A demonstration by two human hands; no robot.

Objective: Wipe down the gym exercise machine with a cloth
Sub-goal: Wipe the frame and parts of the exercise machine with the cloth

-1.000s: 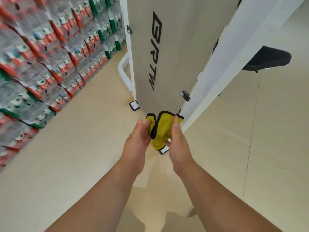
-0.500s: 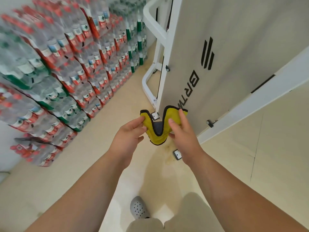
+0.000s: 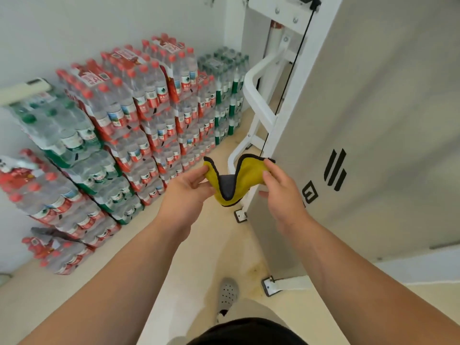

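A yellow cloth (image 3: 245, 175) with a dark edge and grey inner side hangs folded between my two hands in mid-air. My left hand (image 3: 185, 195) pinches its left corner. My right hand (image 3: 281, 192) pinches its right corner. Just right of the cloth stands the gym machine's grey shroud panel (image 3: 361, 115) with black lettering, not touched by the cloth. The machine's white frame (image 3: 261, 95) and a black cable (image 3: 286, 78) run beside the panel.
Stacked shrink-wrapped packs of water bottles (image 3: 129, 135) line the wall on the left. The machine's foot plates (image 3: 270, 286) sit on the beige floor. My grey perforated shoe (image 3: 227, 293) stands near the panel's base.
The view has risen from the panel's bottom edge to higher up the machine. My hands lifted the cloth off the panel's base and spread it apart between them.
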